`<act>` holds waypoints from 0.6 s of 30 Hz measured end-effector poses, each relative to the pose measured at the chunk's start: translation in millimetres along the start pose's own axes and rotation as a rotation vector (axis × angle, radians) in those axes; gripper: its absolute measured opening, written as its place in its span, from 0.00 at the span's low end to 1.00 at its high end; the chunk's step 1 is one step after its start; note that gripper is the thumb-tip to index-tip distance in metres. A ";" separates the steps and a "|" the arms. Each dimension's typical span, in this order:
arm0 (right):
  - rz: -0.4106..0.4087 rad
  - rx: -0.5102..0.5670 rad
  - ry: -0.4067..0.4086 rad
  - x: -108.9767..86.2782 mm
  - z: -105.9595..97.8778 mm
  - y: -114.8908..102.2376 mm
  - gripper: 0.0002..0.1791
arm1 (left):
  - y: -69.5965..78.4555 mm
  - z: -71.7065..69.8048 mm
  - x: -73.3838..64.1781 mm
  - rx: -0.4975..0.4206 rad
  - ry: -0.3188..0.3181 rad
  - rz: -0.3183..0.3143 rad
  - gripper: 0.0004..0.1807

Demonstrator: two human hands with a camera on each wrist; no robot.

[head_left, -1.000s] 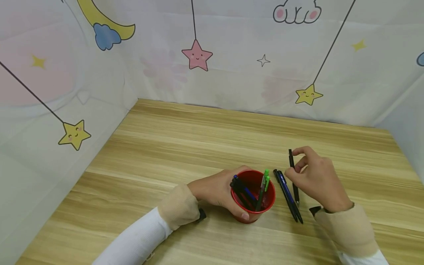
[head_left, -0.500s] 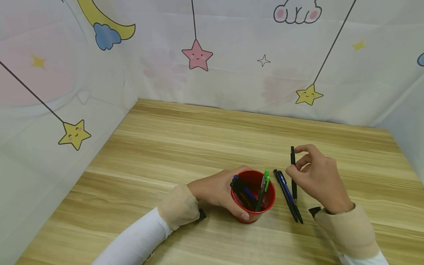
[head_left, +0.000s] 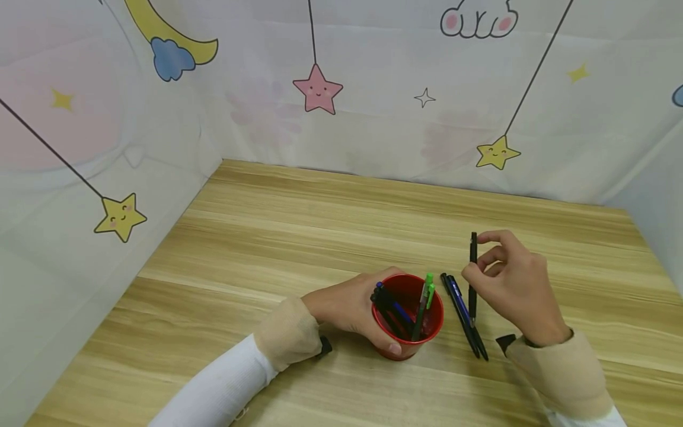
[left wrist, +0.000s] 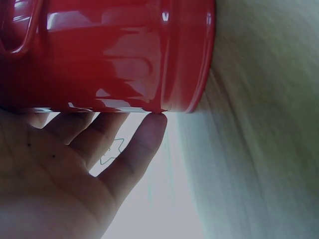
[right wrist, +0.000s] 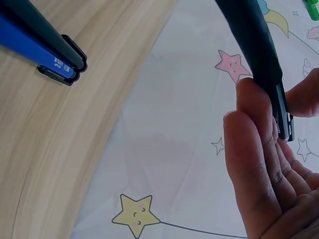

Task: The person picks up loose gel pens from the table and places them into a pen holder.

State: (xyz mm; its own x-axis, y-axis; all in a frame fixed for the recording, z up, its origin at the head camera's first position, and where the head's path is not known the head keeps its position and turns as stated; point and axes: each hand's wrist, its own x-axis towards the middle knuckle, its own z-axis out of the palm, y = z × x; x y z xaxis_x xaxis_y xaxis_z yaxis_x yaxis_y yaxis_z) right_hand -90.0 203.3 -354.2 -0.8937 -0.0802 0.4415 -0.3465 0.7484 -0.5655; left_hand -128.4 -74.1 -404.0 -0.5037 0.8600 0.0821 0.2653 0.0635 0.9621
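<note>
My left hand (head_left: 354, 305) grips a red cup (head_left: 409, 349), thumb on the near side and fingers around the back. In the left wrist view, fingers touch the glossy cup wall (left wrist: 109, 64). Inside lean several dark pens (head_left: 392, 311), one with a blue barrel, and a pen with a green clip (head_left: 423, 308). To the right of the cup, my right hand (head_left: 514, 284) pinches a black pen (head_left: 473, 290) above the table, nearly upright with its tip down. Beneath it lie a black pen and a blue pen (head_left: 460, 302) side by side.
A wood-grain table (head_left: 299, 225) extends under everything. White cloth walls (head_left: 373, 136) printed with stars, a moon and clouds stand at the back and both sides. Dark tabs (head_left: 506, 343) stick out from the beige wrist bands.
My right hand has lifted slightly and shifted a little right, turning the black pen from slanted to nearly upright. The left hand and cup have stayed in place.
</note>
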 end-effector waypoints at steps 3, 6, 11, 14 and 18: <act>-0.006 0.010 0.012 -0.3 0.2 -0.8 0.22 | 0.2 -0.2 0.0 -0.003 -0.002 0.002 0.47; -0.016 0.025 0.028 -0.7 0.6 -1.3 0.22 | 1.0 -0.1 -0.3 -0.003 -0.006 0.001 0.47; -0.032 0.051 0.059 -1.5 0.8 -2.8 0.22 | 1.5 -0.1 -0.7 0.006 -0.010 -0.003 0.47; -0.034 0.067 0.077 -1.7 0.2 -4.3 0.22 | 1.0 -0.1 -0.7 0.010 -0.005 0.002 0.46; -0.030 0.085 0.099 -1.8 -0.9 -6.7 0.22 | 0.5 0.0 -0.8 0.009 -0.002 0.005 0.46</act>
State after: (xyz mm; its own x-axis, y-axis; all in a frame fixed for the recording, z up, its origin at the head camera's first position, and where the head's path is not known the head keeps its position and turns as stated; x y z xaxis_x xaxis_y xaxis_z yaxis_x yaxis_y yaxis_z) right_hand -85.8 199.0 -350.6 -0.8513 -0.0328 0.5236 -0.3995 0.6875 -0.6065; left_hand -127.9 -74.7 -403.5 -0.5007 0.8613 0.0862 0.2753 0.0641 0.9592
